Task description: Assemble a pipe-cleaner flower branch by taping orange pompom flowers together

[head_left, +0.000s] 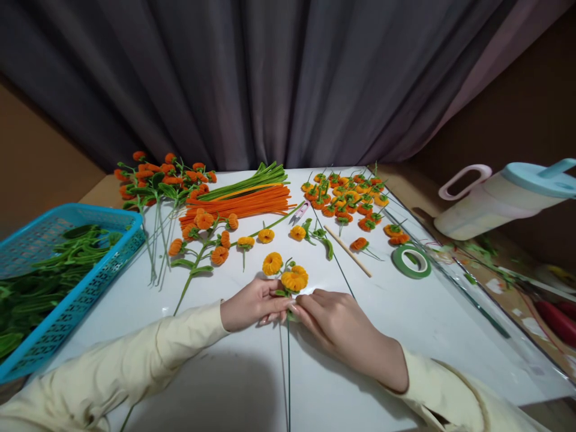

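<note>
Flower [295, 279]: held over the middle of the white table [432, 354], yellow bloom facing up, dark green stem [289, 378] trailing down toward the near edge.
Left hand [254, 305]: pinching just under the bloom, fingertips closed on the neck.
Right hand [335, 318]: grasping the same spot from the other side, thumb and forefinger meeting the left fingertips.
Spray [219, 255]: lying beyond the left hand, orange, leafy.
Wires [238, 204]: laid in orange and green bundles toward the back.
Clip [302, 210]: pink, resting just beside the wires.
Heads [344, 195]: massed at back right, orange and yellow.
Bunch [157, 174]: piled at back left, orange.
Stick [348, 251]: lying aslant between flower and tape [398, 261].
Basket [96, 277]: blue, set at far left, holding green leaves [72, 270].
Tumbler [488, 207]: standing at far right, blue-lidded, pink-handled.
</note>
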Motion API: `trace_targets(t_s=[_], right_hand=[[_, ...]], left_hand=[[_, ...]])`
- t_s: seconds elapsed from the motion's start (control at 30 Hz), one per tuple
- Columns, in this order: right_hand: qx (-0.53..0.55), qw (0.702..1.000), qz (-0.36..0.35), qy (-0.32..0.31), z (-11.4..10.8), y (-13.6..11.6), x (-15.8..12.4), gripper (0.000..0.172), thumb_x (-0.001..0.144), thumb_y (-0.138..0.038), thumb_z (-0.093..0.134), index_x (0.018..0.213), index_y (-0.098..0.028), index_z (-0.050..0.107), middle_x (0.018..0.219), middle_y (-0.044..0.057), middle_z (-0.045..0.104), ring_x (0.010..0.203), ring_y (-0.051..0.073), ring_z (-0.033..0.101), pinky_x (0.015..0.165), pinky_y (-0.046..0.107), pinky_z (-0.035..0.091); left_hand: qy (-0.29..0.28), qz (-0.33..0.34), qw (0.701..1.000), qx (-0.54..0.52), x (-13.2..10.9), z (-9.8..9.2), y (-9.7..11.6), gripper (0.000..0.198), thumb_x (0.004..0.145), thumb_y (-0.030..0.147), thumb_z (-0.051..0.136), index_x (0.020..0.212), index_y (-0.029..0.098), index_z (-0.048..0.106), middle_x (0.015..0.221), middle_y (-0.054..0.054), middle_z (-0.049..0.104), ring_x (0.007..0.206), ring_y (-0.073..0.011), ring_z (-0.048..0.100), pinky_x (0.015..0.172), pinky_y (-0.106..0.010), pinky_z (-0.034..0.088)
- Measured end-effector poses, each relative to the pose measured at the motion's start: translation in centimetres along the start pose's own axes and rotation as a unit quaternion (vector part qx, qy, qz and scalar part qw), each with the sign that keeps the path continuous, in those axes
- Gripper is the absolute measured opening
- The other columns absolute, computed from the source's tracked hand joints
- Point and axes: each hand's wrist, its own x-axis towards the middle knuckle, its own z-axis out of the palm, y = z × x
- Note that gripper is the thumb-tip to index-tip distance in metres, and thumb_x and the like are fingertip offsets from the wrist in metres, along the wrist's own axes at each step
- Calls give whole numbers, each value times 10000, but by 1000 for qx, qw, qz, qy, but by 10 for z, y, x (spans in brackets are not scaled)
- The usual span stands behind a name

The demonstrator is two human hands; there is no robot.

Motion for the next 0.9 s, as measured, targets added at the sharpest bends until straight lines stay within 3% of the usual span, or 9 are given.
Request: trace_targets(t_s=[0.2, 0.33, 0.43, 0.67, 0.9], right_hand=[[-142, 977, -133, 92, 0, 5, -2, 207, 915, -141, 363, 779, -143, 520, 684, 43, 535, 631, 161, 479, 540, 284, 283], [-200, 963, -161, 88, -3, 6, -2, 156, 898, -127, 383, 916, -119, 538, 753, 57, 551, 680, 181, 499, 544, 302, 288], [-217, 955, -192, 61, -5, 7, -2, 185, 900, -110, 356, 913, -120, 540, 809, 73, 571, 704, 185, 500, 556, 313, 304], [-153, 968, -193, 37, -3, 13, -2, 190, 894, -90, 362, 770, -142, 497, 689, 37, 536, 641, 161, 472, 536, 287, 288], [-37, 988, -148, 37, 0, 18, 1, 203, 812, -48, 324, 738, -162, 475, 653, 28, 523, 594, 154, 441, 510, 262, 287]], left_hand=[[2, 2, 1000, -12, 1, 0, -2, 360, 708, 473, 627, 734, 137, 498, 478, 72, 471, 360, -29, 325, 354, -171, 238], [1, 2, 1000, -15, 2, -1, -4, 378, 702, 487, 626, 753, 136, 497, 456, 84, 448, 347, -31, 322, 347, -171, 238], [7, -2, 1000, -1, 2, -1, -2, 379, 703, 492, 622, 705, 137, 490, 466, 71, 467, 346, -30, 330, 348, -175, 247], [13, -4, 999, 44, 1, 0, 1, 393, 738, 496, 579, 618, 130, 502, 473, 45, 490, 338, -36, 343, 358, -194, 259], [4, 5, 1000, 30, 2, 0, 0, 390, 733, 499, 581, 612, 141, 482, 405, 90, 370, 346, -33, 258, 367, -203, 172]])
